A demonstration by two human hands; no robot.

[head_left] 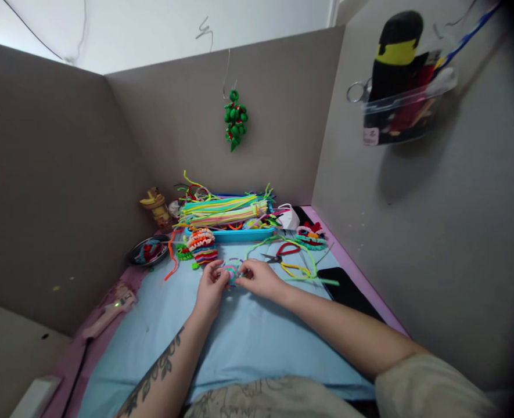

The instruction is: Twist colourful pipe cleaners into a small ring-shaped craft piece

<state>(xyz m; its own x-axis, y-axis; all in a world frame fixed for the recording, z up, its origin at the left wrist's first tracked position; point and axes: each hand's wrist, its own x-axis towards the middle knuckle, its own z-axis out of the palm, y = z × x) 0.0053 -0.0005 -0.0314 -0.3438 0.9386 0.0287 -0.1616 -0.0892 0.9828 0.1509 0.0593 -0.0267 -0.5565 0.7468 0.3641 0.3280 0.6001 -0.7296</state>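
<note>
Between my two hands is a small coiled piece of fuzzy pipe cleaner (232, 273) in teal, pink and purple. My left hand (213, 285) pinches its left side with thumb and fingers. At its right edge, the fingertips of my right hand (259, 277) are closed on it. Just beyond my left hand stands a striped pipe-cleaner piece (204, 249) with a ruffled peach top. A cutting tool (274, 258) with a dark blade and red and yellow handles lies right of my hands, beside a loose light green pipe cleaner (314, 261).
A blue tray (239, 235) heaped with pipe cleaners (226, 210) stands at the back. A dark bowl (135, 255) and pink glue gun (112, 313) lie left, a black phone (350, 293) right. Grey partitions enclose the table; a clear bin (409, 116) hangs on the right one.
</note>
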